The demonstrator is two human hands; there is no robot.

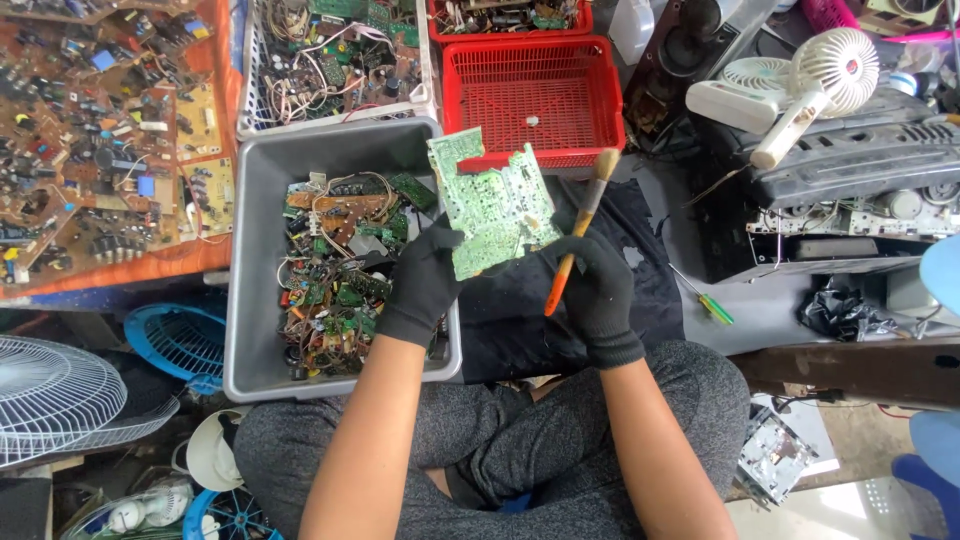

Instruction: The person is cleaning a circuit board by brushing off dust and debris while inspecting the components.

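Black knit gloves cover both hands. The left hand point(428, 280) pinches the lower left edge of a pale green circuit board point(490, 205), held tilted above the grey bin point(250, 300) of scrap boards and wires. The right hand point(598, 295) is closed around the orange handle of a paintbrush point(578, 225), bristles up, just beside the board's right edge.

Risks from this position:
- The edge-only grip may let the board pivot or slip into the bin if brush pressure lands far from the fingers.
- Solder points could snag the glove fabric.
- Loosened dust could fall onto the dark cloth point(640, 290) and the person's lap.
- The red basket point(535, 100) behind sits near the board's top corner; a wide stroke could strike it.
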